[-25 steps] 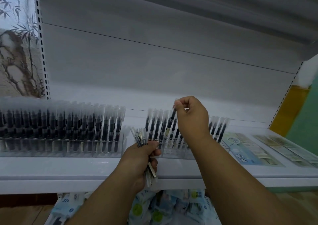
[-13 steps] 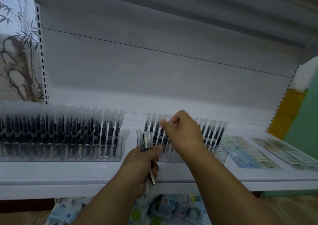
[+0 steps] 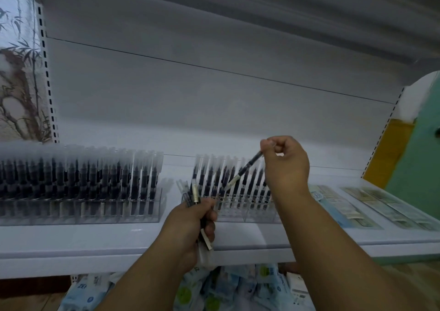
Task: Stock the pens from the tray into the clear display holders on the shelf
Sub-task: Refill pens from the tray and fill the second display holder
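Single pen poised over partly filled clear display holder [image 3: 238, 206].
Right hand [image 3: 284, 165] pinching tilted pen [image 3: 242, 172], long axis slanting down-left toward holder slots below; left hand [image 3: 190, 217] gripping spare pens [image 3: 192, 194] just before holder.

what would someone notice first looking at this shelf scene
First, the right hand at centre, pinching one pen slantwise above the right holder. Just below it the left hand grips a small bundle of pens at the shelf edge. To the left, a long holder stands packed with upright dark pens.
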### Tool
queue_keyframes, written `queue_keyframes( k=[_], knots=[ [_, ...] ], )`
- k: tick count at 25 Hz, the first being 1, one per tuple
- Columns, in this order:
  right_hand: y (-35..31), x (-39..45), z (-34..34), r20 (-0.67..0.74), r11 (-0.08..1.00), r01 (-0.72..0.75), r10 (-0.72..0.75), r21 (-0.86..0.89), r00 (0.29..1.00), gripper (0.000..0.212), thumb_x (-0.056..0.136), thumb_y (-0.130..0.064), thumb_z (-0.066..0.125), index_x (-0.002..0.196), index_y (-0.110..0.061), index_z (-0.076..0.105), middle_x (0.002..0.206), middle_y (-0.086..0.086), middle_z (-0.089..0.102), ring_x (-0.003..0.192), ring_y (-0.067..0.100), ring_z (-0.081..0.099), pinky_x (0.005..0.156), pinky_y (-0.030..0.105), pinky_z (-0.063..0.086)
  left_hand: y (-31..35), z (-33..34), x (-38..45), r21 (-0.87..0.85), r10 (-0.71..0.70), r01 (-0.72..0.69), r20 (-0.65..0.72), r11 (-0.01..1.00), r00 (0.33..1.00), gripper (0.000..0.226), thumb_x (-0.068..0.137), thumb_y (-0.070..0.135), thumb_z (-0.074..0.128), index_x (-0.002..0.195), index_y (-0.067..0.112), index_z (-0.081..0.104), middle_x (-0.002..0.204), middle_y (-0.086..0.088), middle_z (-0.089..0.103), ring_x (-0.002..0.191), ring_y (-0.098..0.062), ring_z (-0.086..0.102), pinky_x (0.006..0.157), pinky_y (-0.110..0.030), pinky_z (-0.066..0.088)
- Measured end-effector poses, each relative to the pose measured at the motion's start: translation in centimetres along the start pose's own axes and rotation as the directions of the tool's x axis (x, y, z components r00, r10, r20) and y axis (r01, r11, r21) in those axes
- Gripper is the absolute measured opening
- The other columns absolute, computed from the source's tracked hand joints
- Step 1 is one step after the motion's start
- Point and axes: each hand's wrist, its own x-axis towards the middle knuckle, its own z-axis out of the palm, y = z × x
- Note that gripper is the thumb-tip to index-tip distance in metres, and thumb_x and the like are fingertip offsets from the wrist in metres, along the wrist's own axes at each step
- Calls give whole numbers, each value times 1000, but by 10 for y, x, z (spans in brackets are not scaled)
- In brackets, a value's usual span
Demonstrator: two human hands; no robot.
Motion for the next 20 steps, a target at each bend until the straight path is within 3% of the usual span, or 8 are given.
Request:
queue_keyframes(
  k=[3, 6, 9, 15, 20],
  knots=[
    [8, -1, 8, 50, 973, 155, -148, -170, 988, 5, 93, -30, 62, 92, -25, 61, 82, -14, 59, 72, -2, 54, 62, 12, 36, 2, 0, 0, -19, 10, -10, -9, 1000, 1000, 11, 97, 10, 55, 98, 2, 62, 58, -7, 53, 40, -15, 38, 39, -22, 34],
    [25, -4, 19, 183, 944, 241, -202, -225, 962, 7, 93, -30, 63, 96, -23, 62, 85, -11, 61, 73, 4, 56, 64, 22, 40, 4, 0, 0, -15, 17, -17, -7, 1000, 1000, 8, 96, 9, 56, 94, 3, 61, 58, -7, 53, 40, -15, 37, 40, -22, 33],
    [34, -9, 22, 314, 906, 287, -187, -310, 931, 16, 93, -32, 63, 103, -20, 64, 89, -7, 63, 77, 14, 57, 69, 26, 42, 3, -1, 3, -4, 28, -28, -27, 1000, 999, 7, 95, 9, 57, 92, 4, 61, 59, -8, 54, 40, -16, 38, 39, -23, 34],
    [25, -11, 24, 360, 864, 312, -167, -395, 918, 29, 97, -35, 56, 117, -14, 61, 93, -1, 62, 82, 17, 57, 69, 26, 39, -2, 4, 5, 17, -11, 12, -18, 1000, 1000, 5, 95, 10, 58, 94, 6, 61, 60, -7, 55, 41, -15, 39, 39, -24, 35],
    [25, -14, 34, 407, 815, 270, -46, -513, 912, 25, 99, -35, 52, 95, -10, 56, 88, 5, 63, 77, 22, 57, 63, 29, 41, -6, 6, 4, -2, -15, 15, -14, 1000, 1000, 4, 95, 8, 57, 93, 7, 61, 62, -7, 55, 40, -16, 39, 40, -23, 35]
  ],
)
